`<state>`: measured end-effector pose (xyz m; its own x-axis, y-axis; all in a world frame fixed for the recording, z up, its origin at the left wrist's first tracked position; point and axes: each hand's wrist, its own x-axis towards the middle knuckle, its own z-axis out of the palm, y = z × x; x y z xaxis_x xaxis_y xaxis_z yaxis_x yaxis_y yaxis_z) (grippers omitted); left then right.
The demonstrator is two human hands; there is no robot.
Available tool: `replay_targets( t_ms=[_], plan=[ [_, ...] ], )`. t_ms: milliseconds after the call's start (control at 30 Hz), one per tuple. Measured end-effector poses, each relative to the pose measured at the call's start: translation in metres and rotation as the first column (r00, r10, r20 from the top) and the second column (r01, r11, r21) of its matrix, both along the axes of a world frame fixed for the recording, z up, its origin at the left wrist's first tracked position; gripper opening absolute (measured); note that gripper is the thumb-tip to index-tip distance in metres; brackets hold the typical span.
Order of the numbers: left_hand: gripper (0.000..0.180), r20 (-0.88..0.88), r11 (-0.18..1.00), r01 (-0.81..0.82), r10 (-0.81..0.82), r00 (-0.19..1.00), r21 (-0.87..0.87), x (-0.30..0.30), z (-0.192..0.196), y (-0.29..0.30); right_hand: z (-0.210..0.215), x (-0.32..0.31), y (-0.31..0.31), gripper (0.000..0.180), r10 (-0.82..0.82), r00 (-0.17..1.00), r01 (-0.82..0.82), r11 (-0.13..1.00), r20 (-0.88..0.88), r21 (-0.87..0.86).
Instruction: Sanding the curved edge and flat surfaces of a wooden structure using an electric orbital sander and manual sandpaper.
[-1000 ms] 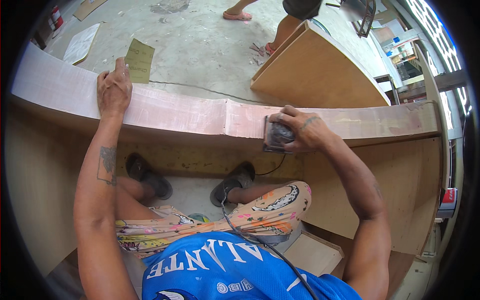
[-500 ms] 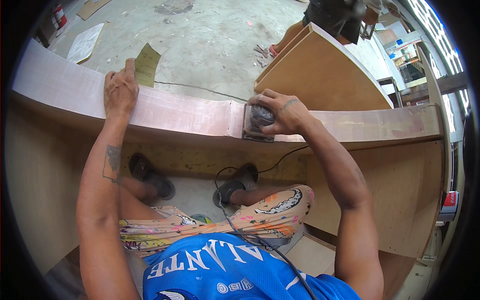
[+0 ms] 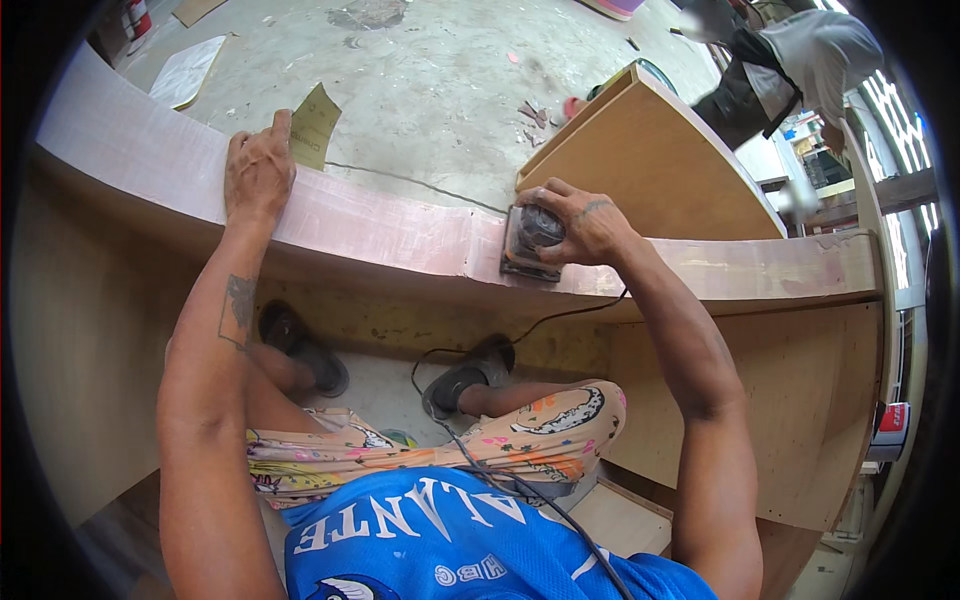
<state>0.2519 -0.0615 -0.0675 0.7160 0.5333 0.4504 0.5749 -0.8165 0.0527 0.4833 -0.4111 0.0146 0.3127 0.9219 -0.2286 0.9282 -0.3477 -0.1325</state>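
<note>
My right hand is wrapped over a dark palm sander, whose pad sits on the pale, curved top band of a wooden piece, just right of a seam. A black cord trails from the sander across my lap. Farther left, my left hand rests on the same band with its fingers bent. A tan-green sheet of sandpaper sticks up beside its index finger. The hand appears closed on the sheet, though the gripped edge is hidden.
Beyond the band stands a wedge-shaped wooden panel. Another person bends over at the far right. A white board and scraps lie on the concrete floor. Wooden side panels enclose my legs.
The sander, under my right hand, has slid slightly right, away from the seam. My left hand keeps its place by the sandpaper. The other person's bent upper body has come into view.
</note>
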Motion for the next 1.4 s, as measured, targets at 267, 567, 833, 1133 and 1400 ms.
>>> replay_targets(
  t_ms=[267, 567, 833, 1133, 1400],
  plan=[
    [0.029, 0.008, 1.0, -0.003, 0.003, 1.0, -0.022, -0.002, 0.006, -0.002, 0.008, 0.004, 0.003, 0.065, 0.033, 0.999, -0.034, 0.999, -0.039, -0.039],
    [0.031, 0.007, 1.0, -0.005, 0.005, 1.0, 0.002, -0.001, 0.001, 0.001, 0.003, 0.002, 0.008, 0.065, 0.001, 0.999, -0.001, 1.0, -0.045, 0.012],
    [0.029, 0.012, 0.999, 0.005, -0.006, 1.0, 0.032, 0.0, -0.003, 0.004, 0.0, -0.003, 0.012, 0.064, 0.009, 1.0, -0.009, 1.0, -0.004, -0.013],
    [0.029, 0.013, 1.0, 0.004, -0.005, 1.0, 0.012, -0.001, -0.007, 0.012, 0.017, -0.004, -0.022, 0.066, -0.068, 0.996, 0.073, 0.991, 0.051, -0.113],
    [0.03, 0.057, 0.999, 0.019, -0.021, 0.998, 0.037, 0.001, -0.01, 0.011, 0.049, 0.032, -0.054, 0.07, -0.126, 0.978, 0.169, 0.948, 0.168, -0.27]
  ],
)
